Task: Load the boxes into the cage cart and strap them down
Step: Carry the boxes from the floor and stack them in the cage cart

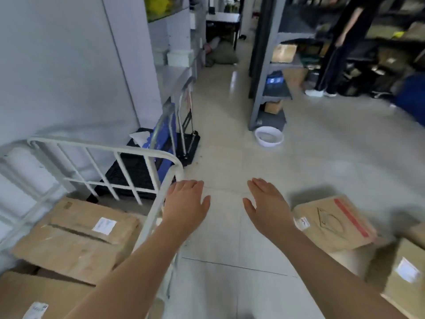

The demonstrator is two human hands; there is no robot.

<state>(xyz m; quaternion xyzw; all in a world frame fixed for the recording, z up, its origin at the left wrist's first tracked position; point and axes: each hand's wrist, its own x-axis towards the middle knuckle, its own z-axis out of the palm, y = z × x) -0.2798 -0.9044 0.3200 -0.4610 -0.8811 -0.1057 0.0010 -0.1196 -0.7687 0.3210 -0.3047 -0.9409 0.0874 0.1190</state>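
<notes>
Both hands reach forward, fingers straight and flat, holding nothing. The left hand (186, 203) hangs just beside the white top rail of the cage cart (103, 148); whether it touches the rail cannot be told. The right hand (269, 203) is over the floor tiles. At 8 o'clock a labelled box (76, 236) lies inside the cart, tilted on a lower box (34, 295). At 4 o'clock a red-striped box (333, 224) sits on the floor near the right hand, with a corner box (404, 272) beyond.
</notes>
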